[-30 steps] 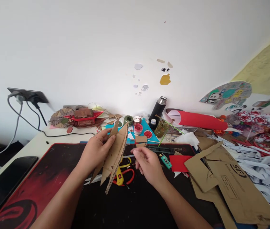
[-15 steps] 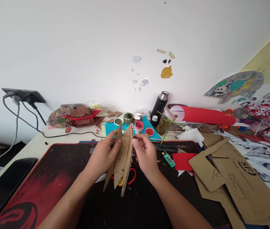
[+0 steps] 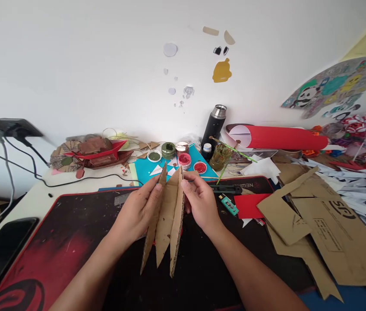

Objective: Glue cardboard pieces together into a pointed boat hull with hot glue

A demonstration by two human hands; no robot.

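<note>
Between my hands, above a dark desk mat, is a piece of folded cardboard with a flat middle panel and two raised side flaps, pointed at its ends. My left hand grips the left flap, thumb on the inner side. With thumb and fingers, my right hand pinches the right flap near its top. Corrugated edges show along the right flap. Something red lies partly hidden beneath the cardboard.
Paint jars stand on blue paper behind my hands, beside a black flask. To the right lie a green lighter, red paper and cardboard sheets. A cardboard boat stands back left; a phone lies front left.
The side flaps have spread wider apart, showing more of the middle panel, and the right flap stands more upright. Both hands keep their hold. The camera view has tilted down.
</note>
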